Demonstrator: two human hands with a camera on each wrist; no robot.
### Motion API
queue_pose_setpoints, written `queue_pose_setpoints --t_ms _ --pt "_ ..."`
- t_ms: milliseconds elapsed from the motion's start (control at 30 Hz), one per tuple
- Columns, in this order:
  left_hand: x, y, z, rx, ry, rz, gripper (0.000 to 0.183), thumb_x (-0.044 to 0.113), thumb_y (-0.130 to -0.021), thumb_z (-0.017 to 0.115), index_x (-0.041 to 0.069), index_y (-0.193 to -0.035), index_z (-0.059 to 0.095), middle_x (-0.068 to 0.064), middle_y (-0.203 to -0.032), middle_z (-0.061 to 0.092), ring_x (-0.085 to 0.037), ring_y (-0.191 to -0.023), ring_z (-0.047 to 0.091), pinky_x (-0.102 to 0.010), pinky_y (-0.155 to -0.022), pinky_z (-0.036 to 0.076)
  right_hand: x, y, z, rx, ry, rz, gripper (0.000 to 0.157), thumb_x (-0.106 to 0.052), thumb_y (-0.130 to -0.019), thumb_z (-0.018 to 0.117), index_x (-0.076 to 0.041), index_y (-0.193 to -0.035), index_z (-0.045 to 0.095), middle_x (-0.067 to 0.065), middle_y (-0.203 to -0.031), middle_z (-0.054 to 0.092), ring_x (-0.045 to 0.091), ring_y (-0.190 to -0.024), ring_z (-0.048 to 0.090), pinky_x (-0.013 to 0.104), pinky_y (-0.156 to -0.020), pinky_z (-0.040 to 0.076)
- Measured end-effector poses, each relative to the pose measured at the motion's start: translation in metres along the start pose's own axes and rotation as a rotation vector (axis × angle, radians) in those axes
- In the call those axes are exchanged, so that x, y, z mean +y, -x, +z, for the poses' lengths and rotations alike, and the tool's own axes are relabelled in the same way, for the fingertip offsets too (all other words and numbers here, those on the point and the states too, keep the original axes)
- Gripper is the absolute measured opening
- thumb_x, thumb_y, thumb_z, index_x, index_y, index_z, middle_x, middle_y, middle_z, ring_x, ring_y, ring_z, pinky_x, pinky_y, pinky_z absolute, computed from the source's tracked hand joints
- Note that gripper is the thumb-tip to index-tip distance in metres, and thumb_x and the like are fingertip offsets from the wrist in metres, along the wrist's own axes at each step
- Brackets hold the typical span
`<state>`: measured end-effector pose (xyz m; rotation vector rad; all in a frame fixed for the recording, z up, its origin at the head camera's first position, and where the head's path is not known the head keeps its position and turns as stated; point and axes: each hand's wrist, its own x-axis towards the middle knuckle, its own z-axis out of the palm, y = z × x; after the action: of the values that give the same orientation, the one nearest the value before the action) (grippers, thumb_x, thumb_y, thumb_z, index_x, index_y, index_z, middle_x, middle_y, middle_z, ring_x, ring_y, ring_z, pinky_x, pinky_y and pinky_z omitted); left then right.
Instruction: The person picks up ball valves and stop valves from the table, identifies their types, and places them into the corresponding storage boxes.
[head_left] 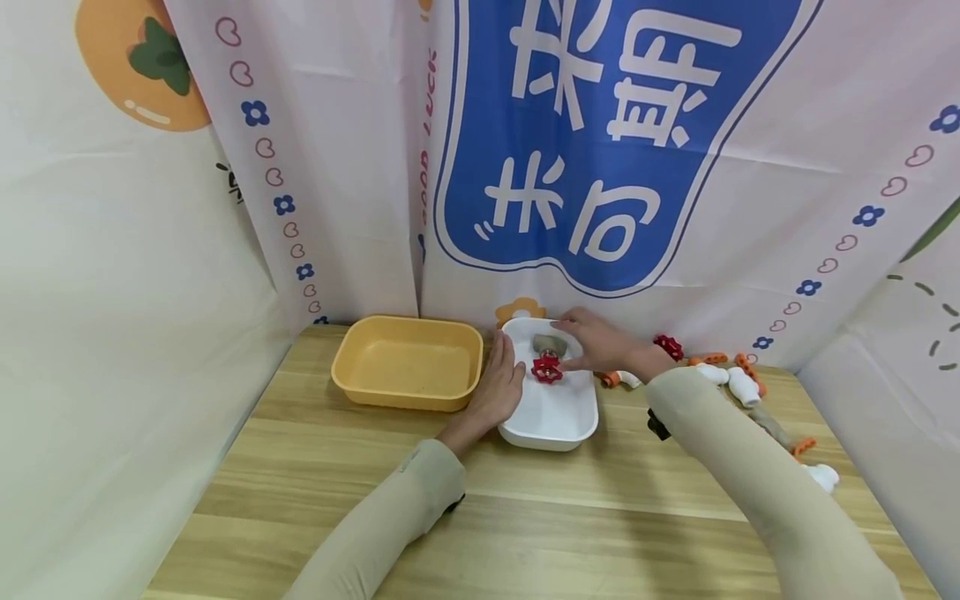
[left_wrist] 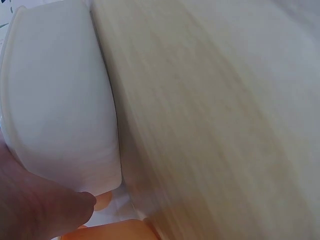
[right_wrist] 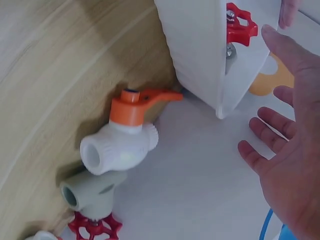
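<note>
Left hand [head_left: 501, 387] lies straight-fingered against white tray [head_left: 558, 414]; right hand [head_left: 600, 342] spread, gripping nothing, thumb by red-handled valve [head_left: 547, 368], contact unclear.

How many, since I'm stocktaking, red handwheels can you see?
2: one red handwheel inside the white tray, another toward the far edge of the table, beyond the right sleeve, which may hide more.

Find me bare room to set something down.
Bare tabletop lies between the sleeves, before the white tray; the yellow tray is empty. Crowded: the right side, with valves, and the white tray's far half, with a red-handled valve and the right hand.
</note>
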<state>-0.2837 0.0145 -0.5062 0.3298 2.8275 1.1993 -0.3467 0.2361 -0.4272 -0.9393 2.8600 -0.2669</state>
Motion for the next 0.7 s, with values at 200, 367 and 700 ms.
queue_pose_setpoints --t_ms 200,367,700 --pt "0.0 0.001 0.0 -0.008 0.001 0.002 0.069 0.038 -0.116 0.027 0.002 -0.168 -0.001 -0.012 -0.178 -0.01 -0.028 -0.165 -0.003 -0.043 -0.134 0.007 0.003 0.011 -0.011 -0.019 -0.004 0.026 0.085 -0.038 -0.088 0.088 -0.004 -0.156 0.052 0.022 -0.154 0.05 0.041 -0.139 0.048 0.059 -0.117 0.045" --pt "0.001 0.001 -0.001 0.0 -0.003 0.003 0.069 0.036 -0.116 0.028 0.002 -0.169 -0.001 -0.012 -0.179 -0.009 -0.028 -0.165 -0.002 -0.043 -0.134 0.008 0.006 0.018 -0.015 -0.014 0.027 -0.009 0.084 -0.038 -0.087 0.088 -0.003 -0.155 0.053 0.024 -0.152 0.05 0.041 -0.136 0.051 0.058 -0.116 0.047" --pt "0.001 0.002 -0.002 -0.005 0.011 0.006 0.069 0.037 -0.116 0.027 0.002 -0.168 0.0 -0.012 -0.179 -0.009 -0.028 -0.165 -0.003 -0.043 -0.134 0.008 0.014 0.037 -0.023 -0.052 0.053 -0.002 0.085 -0.044 -0.092 0.082 -0.002 -0.157 0.048 0.028 -0.158 0.044 0.048 -0.143 0.046 0.064 -0.117 0.042"
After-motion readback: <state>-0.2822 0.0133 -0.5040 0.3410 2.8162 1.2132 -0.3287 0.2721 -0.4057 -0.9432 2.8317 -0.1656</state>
